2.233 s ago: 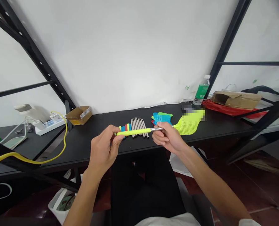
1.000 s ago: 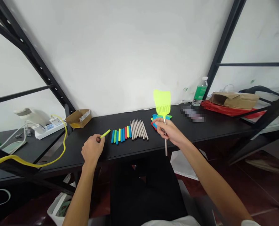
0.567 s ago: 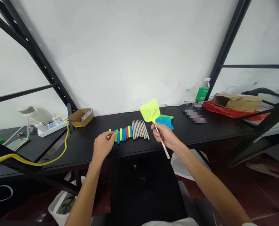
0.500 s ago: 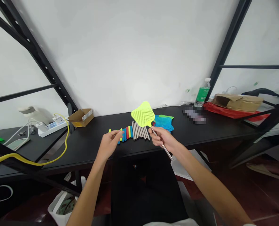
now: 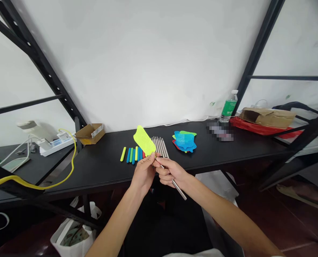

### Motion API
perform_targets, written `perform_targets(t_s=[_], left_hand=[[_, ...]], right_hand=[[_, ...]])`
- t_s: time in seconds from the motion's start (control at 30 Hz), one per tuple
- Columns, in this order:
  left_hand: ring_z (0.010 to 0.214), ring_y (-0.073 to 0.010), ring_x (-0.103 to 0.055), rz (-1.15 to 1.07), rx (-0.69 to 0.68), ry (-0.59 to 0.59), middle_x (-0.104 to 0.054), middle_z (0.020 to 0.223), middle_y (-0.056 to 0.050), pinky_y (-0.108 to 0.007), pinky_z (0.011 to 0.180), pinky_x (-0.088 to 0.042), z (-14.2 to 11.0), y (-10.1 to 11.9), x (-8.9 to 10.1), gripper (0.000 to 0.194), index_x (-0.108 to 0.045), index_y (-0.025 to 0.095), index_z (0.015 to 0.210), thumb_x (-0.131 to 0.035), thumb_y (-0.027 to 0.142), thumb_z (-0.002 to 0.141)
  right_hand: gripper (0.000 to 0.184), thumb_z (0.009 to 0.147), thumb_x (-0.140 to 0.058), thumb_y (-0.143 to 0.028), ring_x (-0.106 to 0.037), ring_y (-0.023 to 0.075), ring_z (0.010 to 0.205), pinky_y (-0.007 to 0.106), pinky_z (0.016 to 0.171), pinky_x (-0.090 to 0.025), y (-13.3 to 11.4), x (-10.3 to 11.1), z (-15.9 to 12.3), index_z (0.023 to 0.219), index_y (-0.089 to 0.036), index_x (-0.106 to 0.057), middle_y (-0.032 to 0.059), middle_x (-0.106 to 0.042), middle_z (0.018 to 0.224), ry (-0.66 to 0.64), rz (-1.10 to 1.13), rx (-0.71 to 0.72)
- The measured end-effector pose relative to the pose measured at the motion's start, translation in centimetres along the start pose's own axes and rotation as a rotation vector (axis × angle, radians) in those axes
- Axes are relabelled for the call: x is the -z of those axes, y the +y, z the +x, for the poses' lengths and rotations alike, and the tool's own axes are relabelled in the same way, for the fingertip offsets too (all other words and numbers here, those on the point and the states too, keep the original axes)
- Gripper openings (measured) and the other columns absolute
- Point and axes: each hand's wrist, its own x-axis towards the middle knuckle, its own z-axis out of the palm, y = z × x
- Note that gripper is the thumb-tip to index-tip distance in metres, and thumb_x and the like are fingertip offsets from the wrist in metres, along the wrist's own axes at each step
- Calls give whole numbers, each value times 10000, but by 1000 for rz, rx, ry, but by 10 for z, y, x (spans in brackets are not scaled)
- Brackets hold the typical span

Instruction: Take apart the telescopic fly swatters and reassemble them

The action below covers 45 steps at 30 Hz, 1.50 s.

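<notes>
You've set the yellow grip point(image 5: 123, 154) down; your right hand point(image 5: 172, 173) grips the swatter point(image 5: 143, 141), your left hand point(image 5: 144, 175) pinching its neck.

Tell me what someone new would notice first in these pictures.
The neon yellow fly swatter stands out first, held up over the black desk by its metal handle in the right hand, with the left hand at the base of its head. Behind it lies a row of colored grips beside metal rods. To the right sits a pile of blue, green and red swatter heads.
</notes>
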Motion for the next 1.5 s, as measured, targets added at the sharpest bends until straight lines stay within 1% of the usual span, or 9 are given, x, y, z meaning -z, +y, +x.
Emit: perform_targets(t_s=[0.13, 0.27, 0.47, 0.63, 0.8, 1.0, 1.13, 1.23, 1.5], left_hand=[[623, -101, -522, -52, -53, 152, -616, 697, -2, -251, 623, -448, 6, 12, 2, 292, -733, 166, 776, -838, 426, 693], [648, -65, -522, -91, -289, 397, -676, 928, -13, -216, 611, -435, 12, 48, 28, 292, -713, 189, 876, -836, 390, 703], [645, -63, -534, 39, -315, 407, -694, 983, -45, -229, 600, -439, 9, 63, 46, 365, -727, 166, 909, -852, 416, 673], [654, -66, -509, 56, -327, 338, -683, 956, -57, -218, 583, -422, 8, 53, 32, 353, -751, 150, 879, -852, 419, 675], [654, -82, -489, 134, -360, 322, -686, 895, -58, -224, 586, -399, 8, 48, 31, 322, -758, 141, 808, -846, 419, 674], [576, -110, -455, 622, -431, 241, -603, 625, -6, -251, 548, -336, 7, 28, 31, 355, -730, 142, 670, -748, 484, 764], [518, -111, -421, 924, -435, 59, -513, 525, 19, -255, 509, -280, 4, 9, 19, 441, -675, 156, 602, -634, 509, 864], [598, -143, -529, 1124, -496, 11, -649, 676, -9, -262, 563, -366, 3, 3, 14, 368, -743, 185, 763, -587, 484, 907], [1121, -267, -610, 1584, -696, -20, -678, 1215, -72, -426, 980, -448, 25, -17, 25, 298, -692, 237, 1159, -548, 389, 947]], right_hand=[[371, 898, -589, -536, -134, 41, 356, 173, 336, -179, 3, -3, -2, 774, -201, -489, -130, -262, 468, 106, -229, 109], [350, 876, -588, -520, -193, 41, 374, 169, 350, -180, -10, 17, -1, 792, -189, -515, -117, -304, 499, 329, -371, 171], [398, 778, -607, -223, -378, 73, 412, 190, 371, -275, -51, 73, 40, 1167, -172, -539, -34, -552, 676, 795, -577, 190], [731, 727, -575, -145, -663, 258, 939, 354, 766, -541, -54, 88, 71, 1440, -157, -417, 171, -631, 1233, 911, -829, 201], [762, 767, -537, -193, -454, 316, 1363, 435, 1110, -374, -48, 86, 67, 1507, -137, -365, 175, -500, 1455, 914, -952, 138], [581, 923, -521, -441, -630, 269, 1133, 413, 915, -525, -42, 48, 27, 1460, -233, -441, 130, -617, 1303, 621, -821, 401], [900, 871, -658, -431, -685, 184, 693, 328, 635, -562, -35, 27, 2, 1583, -291, -127, 44, -705, 935, 362, -690, 455], [997, 845, -681, -374, -647, 158, 582, 307, 573, -559, -40, 39, -8, 1590, -261, -28, -8, -677, 792, 518, -762, 539], [793, 784, -660, -388, -696, 210, 577, 348, 599, -590, -76, 127, -32, 1481, -182, -341, 30, -710, 812, 1094, -952, 532]])
